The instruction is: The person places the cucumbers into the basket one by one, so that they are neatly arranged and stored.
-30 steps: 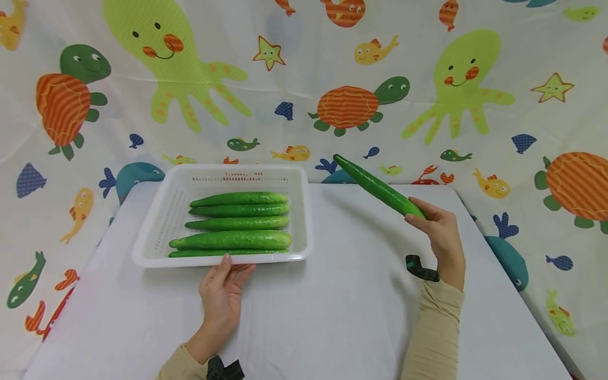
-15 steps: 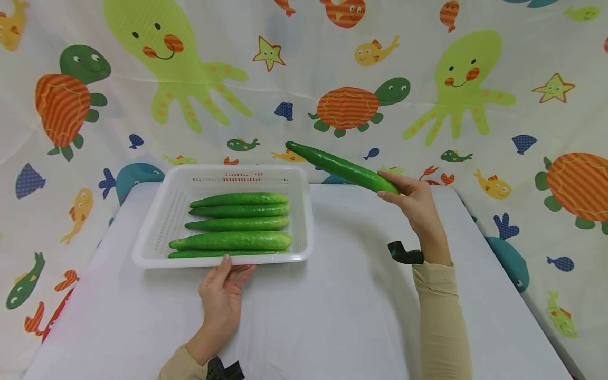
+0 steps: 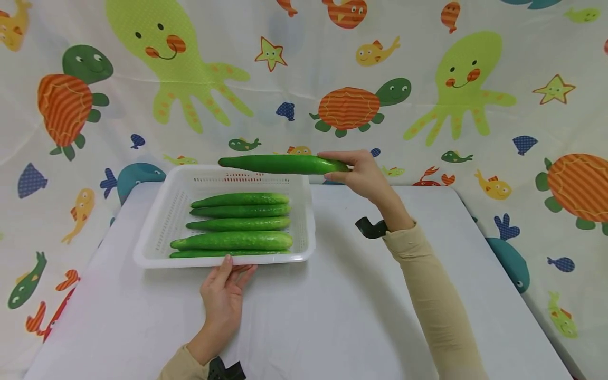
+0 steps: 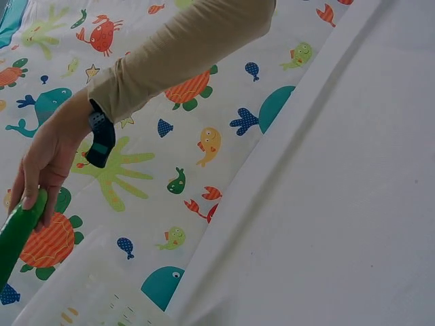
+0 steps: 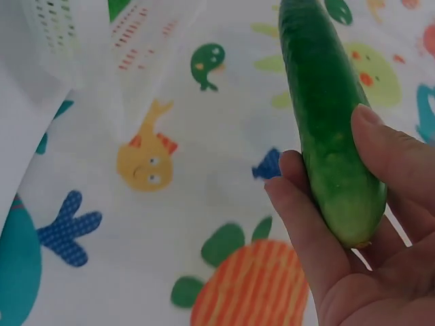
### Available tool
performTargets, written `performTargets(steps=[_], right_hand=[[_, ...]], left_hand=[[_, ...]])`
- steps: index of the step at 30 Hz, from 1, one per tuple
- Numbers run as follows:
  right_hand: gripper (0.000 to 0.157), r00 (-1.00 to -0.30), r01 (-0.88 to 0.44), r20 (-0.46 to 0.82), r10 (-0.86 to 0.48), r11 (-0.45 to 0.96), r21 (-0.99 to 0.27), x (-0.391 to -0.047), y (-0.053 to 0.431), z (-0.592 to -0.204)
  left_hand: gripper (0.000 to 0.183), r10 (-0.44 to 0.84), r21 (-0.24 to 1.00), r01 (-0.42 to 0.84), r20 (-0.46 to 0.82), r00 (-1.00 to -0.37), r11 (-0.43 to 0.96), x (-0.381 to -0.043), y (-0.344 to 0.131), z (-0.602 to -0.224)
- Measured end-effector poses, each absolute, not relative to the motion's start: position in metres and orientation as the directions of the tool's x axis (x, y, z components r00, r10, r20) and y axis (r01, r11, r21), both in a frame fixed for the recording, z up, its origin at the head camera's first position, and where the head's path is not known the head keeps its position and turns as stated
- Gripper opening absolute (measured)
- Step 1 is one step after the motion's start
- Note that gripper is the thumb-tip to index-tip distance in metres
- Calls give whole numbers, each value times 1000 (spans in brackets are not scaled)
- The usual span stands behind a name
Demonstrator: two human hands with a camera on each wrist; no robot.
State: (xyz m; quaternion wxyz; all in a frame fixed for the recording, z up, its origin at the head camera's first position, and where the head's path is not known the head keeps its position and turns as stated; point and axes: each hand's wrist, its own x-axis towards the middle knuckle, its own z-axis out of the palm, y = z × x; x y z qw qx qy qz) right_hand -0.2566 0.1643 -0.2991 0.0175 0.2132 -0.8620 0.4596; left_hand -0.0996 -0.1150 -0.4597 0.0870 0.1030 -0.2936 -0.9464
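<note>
My right hand [image 3: 357, 170] grips a cucumber [image 3: 280, 164] by its paler end, thumb on one side and fingers on the other in the right wrist view. The cucumber [image 5: 333, 129] is held nearly level, and in the head view it overlaps the far rim of a white plastic basket [image 3: 304, 211]. Inside the basket several cucumbers [image 3: 231, 240] lie side by side, all crosswise. At the near rim my left hand [image 3: 222, 298] holds the basket, thumb over the edge and fingers beneath.
A white cloth covers the table [image 3: 304, 327]. Behind it hangs a curtain [image 3: 304, 68] printed with sea animals, close to the table's far edge. Each wrist wears a dark band; the right one [image 3: 371, 228] shows beside the sleeve.
My right hand has moved left and slightly up with the cucumber, swinging it from a slant to nearly level over the basket's far side. The left hand and basket have stayed in place.
</note>
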Motion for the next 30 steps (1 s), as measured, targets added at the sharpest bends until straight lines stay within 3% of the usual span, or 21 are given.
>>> performTargets(steps=[10, 20, 30], right_hand=[[42, -803, -529, 134, -581, 591, -609, -272, 100, -295], [40, -748, -545, 37, -662, 583, -603, -277, 58, -315], [39, -718, -536, -51, -694, 599, -595, -284, 47, -338]], left_hand=[[20, -239, 587, 115, -137, -961, -801, -100, -113, -462], [19, -241, 579, 107, -160, -957, -808, -101, -113, -460], [18, -226, 571, 108, -140, -964, -814, -100, -115, -463]])
